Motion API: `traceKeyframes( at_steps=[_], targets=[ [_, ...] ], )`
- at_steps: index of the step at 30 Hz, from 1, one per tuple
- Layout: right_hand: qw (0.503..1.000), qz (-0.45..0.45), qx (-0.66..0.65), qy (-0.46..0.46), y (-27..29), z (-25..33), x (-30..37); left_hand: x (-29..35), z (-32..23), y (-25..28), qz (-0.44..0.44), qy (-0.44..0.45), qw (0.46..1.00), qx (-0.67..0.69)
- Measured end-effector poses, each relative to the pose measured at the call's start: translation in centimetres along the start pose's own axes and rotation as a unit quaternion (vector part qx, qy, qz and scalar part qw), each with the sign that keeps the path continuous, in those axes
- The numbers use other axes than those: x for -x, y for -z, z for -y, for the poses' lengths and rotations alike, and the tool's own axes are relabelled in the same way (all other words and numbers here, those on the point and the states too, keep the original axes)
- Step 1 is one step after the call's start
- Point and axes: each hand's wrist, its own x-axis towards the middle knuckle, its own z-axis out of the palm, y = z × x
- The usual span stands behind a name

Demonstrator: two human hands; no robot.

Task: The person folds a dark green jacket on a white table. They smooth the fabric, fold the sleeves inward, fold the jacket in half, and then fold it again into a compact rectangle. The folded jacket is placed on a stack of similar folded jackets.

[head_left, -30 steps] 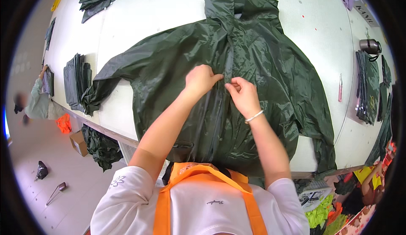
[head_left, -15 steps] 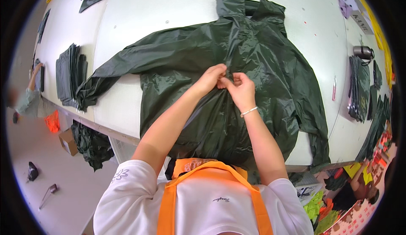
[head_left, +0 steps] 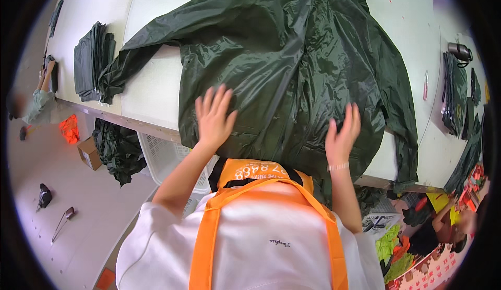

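A dark green, shiny rain jacket (head_left: pixel 276 65) lies spread on the white table, its collar at the far edge of the view. One sleeve stretches out to the left; the other hangs down along the right side. Over the lower left part of the jacket is my left hand (head_left: pixel 214 118), fingers spread and holding nothing. My right hand (head_left: pixel 342 136) is over the lower right part, fingers extended and slightly blurred, also with nothing in it. Whether either palm touches the fabric I cannot tell. The jacket's front seam runs between the hands.
A stack of folded dark green garments (head_left: pixel 91 63) stands by the left sleeve's cuff. More folded garments (head_left: pixel 455 94) and a dark metal flask (head_left: pixel 459 51) are at the right. Below the table edge sit a white plastic crate (head_left: pixel 156 157) and a cardboard box (head_left: pixel 90 153). Other people work at both sides.
My hands have let go of the jacket's front, moved apart and come nearer to me, with fingers now spread. The view has shifted, so the collar is partly cut off.
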Motion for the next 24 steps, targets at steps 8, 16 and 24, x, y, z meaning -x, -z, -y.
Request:
traceKeyframes(
  at_steps=[8, 16, 24],
  targets=[
    [0.961, 0.050, 0.209, -0.172, -0.4, -7.6, 9.6, 4.2, 4.5, -3.2, -0.020, 0.095, 0.993, -0.073],
    [0.966, -0.017, 0.228, -0.119, -1.3, -11.5, -6.3, -7.4, 5.3, -4.2, -0.129, 0.091, 0.984, -0.084],
    [0.996, -0.029, -0.068, 0.040, -3.6, 1.4, -14.8, -16.7, -6.3, -1.3, -0.071, 0.101, 0.985, 0.117]
  ],
)
